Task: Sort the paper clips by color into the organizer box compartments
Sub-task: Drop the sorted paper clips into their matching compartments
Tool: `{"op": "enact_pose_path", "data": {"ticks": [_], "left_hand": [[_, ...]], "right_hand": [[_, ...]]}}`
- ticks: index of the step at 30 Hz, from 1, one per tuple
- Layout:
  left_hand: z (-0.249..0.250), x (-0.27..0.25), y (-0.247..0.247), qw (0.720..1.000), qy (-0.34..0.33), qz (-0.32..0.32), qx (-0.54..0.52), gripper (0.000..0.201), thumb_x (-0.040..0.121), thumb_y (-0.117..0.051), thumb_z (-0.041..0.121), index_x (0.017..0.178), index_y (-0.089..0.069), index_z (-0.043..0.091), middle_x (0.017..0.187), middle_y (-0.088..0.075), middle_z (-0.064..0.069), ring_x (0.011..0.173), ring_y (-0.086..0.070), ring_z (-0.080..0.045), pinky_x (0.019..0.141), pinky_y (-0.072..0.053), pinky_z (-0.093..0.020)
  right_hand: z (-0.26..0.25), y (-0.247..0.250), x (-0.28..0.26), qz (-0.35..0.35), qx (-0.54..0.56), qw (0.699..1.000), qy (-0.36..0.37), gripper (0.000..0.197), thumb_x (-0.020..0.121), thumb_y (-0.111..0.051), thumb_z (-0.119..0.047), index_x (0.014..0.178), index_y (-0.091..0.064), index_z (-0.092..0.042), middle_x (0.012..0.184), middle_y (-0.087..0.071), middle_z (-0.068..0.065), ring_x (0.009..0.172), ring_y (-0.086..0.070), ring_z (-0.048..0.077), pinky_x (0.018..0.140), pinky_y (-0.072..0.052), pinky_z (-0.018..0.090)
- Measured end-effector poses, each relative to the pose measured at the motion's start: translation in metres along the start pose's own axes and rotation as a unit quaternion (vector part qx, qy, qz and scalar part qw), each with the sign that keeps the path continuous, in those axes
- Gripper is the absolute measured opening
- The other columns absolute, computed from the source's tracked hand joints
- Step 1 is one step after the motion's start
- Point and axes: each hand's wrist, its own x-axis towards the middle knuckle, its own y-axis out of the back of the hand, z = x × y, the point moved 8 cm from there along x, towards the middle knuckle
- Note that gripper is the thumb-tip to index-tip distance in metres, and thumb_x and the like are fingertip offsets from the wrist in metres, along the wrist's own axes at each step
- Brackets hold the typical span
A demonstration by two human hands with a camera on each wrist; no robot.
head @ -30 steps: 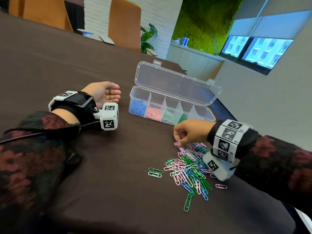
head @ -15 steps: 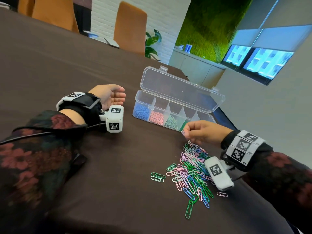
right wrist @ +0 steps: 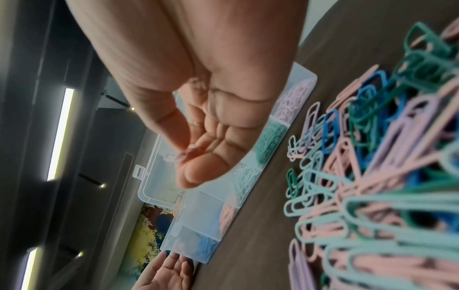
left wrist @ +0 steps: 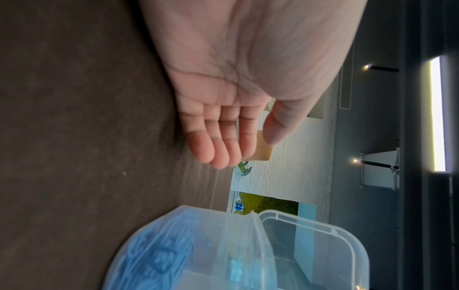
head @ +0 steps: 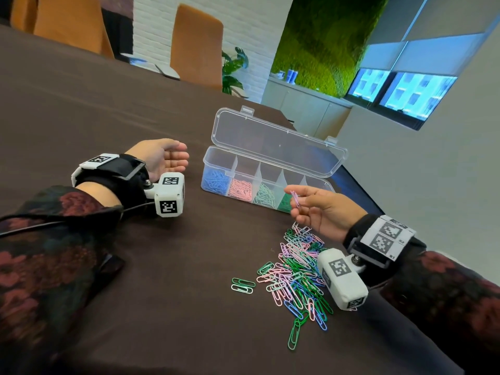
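My right hand (head: 303, 203) (right wrist: 183, 155) is lifted off the table and pinches a lilac paper clip (head: 295, 198) between thumb and forefinger, just in front of the organizer box's right end. The clear organizer box (head: 216, 155) (right wrist: 193, 198) stands open, with blue, pink, mint and dark green clips in separate compartments. A mixed pile of paper clips (head: 297, 274) (right wrist: 372, 157) lies on the table below that hand. My left hand (head: 169, 158) (left wrist: 223, 137) rests palm up and empty left of the box, its fingers relaxed.
The box's lid (head: 278, 142) leans back behind the compartments. Two mint clips (head: 242, 285) lie apart left of the pile, one green clip (head: 294, 334) at its near end. Orange chairs (head: 197, 47) stand at the brown table's far edge.
My right hand has picked a lilac clip from the pile's top, risen and moved toward the box's right end. The left hand has stayed put.
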Motion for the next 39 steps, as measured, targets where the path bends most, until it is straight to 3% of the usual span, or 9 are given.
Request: {"op": "enact_pose_path", "data": {"ticks": [6,13,20,23,26,31,35,37,39], "left_hand": [[0.000,0.000,0.000,1.000,-0.001,0.000,0.005,0.021,0.099,-0.042,0.022,0.089,-0.057,0.011,0.083,-0.057,-0.004,0.073,-0.056,-0.015,0.053,-0.054,-0.017],[0.000,0.000,0.001,1.000,-0.001,-0.001,0.003,0.021,0.099,-0.042,0.022,0.089,-0.057,0.011,0.082,-0.057,-0.004,0.072,-0.056,-0.015,0.052,-0.054,-0.017],[-0.001,0.002,0.001,1.000,-0.003,-0.001,0.000,0.022,0.099,-0.041,0.022,0.088,-0.057,0.011,0.081,-0.057,-0.004,0.068,-0.057,-0.013,0.051,-0.054,-0.017],[-0.001,0.002,0.001,1.000,-0.002,-0.001,-0.001,0.022,0.098,-0.042,0.022,0.087,-0.057,0.011,0.080,-0.058,-0.003,0.065,-0.058,-0.012,0.052,-0.054,-0.018],[-0.001,0.002,0.001,1.000,-0.002,0.000,0.000,0.022,0.098,-0.042,0.022,0.087,-0.057,0.011,0.080,-0.058,-0.003,0.065,-0.058,-0.012,0.052,-0.054,-0.018],[-0.001,0.001,0.001,1.000,-0.001,-0.002,-0.003,0.021,0.098,-0.042,0.022,0.088,-0.057,0.011,0.082,-0.058,-0.004,0.069,-0.058,-0.014,0.052,-0.054,-0.017],[-0.001,0.002,0.001,1.000,-0.002,-0.001,-0.002,0.021,0.098,-0.042,0.021,0.088,-0.057,0.011,0.080,-0.058,-0.003,0.065,-0.059,-0.012,0.053,-0.054,-0.017],[-0.001,0.002,0.000,1.000,-0.001,-0.002,-0.001,0.021,0.098,-0.042,0.021,0.088,-0.057,0.011,0.081,-0.058,-0.003,0.067,-0.058,-0.013,0.053,-0.054,-0.017],[-0.001,0.001,0.000,1.000,-0.001,-0.002,-0.003,0.020,0.098,-0.042,0.021,0.088,-0.057,0.011,0.081,-0.057,-0.004,0.070,-0.057,-0.014,0.053,-0.054,-0.017]], "right_hand": [[0.014,0.005,-0.003,0.070,0.100,0.991,-0.063,0.031,0.092,-0.029,0.005,0.094,-0.059,0.001,0.064,-0.059,0.011,0.050,-0.062,0.018,0.049,-0.055,0.022],[0.019,-0.001,-0.006,0.075,0.105,0.989,-0.079,0.009,0.082,-0.050,-0.004,0.088,-0.056,-0.005,0.066,-0.051,0.007,0.050,-0.055,0.014,0.045,-0.049,0.019],[0.008,0.014,-0.007,0.115,0.082,0.990,-0.028,0.017,0.093,-0.045,0.006,0.094,-0.061,0.000,0.064,-0.066,0.009,0.055,-0.067,0.016,0.053,-0.057,0.020],[0.008,0.021,-0.007,0.143,0.108,0.983,-0.028,0.015,0.095,-0.047,-0.003,0.092,-0.061,0.000,0.070,-0.063,0.011,0.053,-0.066,0.016,0.050,-0.056,0.021],[0.008,0.026,-0.008,0.147,0.140,0.978,-0.047,0.032,0.100,-0.042,-0.025,0.091,-0.058,0.001,0.081,-0.058,0.015,0.052,-0.065,0.020,0.047,-0.055,0.023],[-0.009,0.037,-0.008,0.140,0.207,0.968,-0.029,0.049,0.101,-0.033,-0.041,0.106,-0.053,0.005,0.106,-0.059,0.030,0.082,-0.068,0.042,0.067,-0.059,0.041],[-0.028,0.050,-0.005,0.161,0.264,0.951,0.023,0.050,0.100,-0.034,-0.043,0.106,-0.051,0.004,0.121,-0.048,0.033,0.104,-0.053,0.048,0.067,-0.057,0.047],[-0.036,0.062,-0.001,0.180,0.274,0.944,0.049,0.053,0.099,-0.033,-0.046,0.117,-0.049,0.002,0.134,-0.038,0.034,0.124,-0.041,0.048,0.091,-0.048,0.048],[-0.041,0.069,0.002,0.189,0.256,0.946,0.060,0.063,0.098,-0.030,-0.052,0.139,-0.037,-0.005,0.149,-0.023,0.031,0.140,-0.021,0.044,0.111,-0.025,0.049]]}}
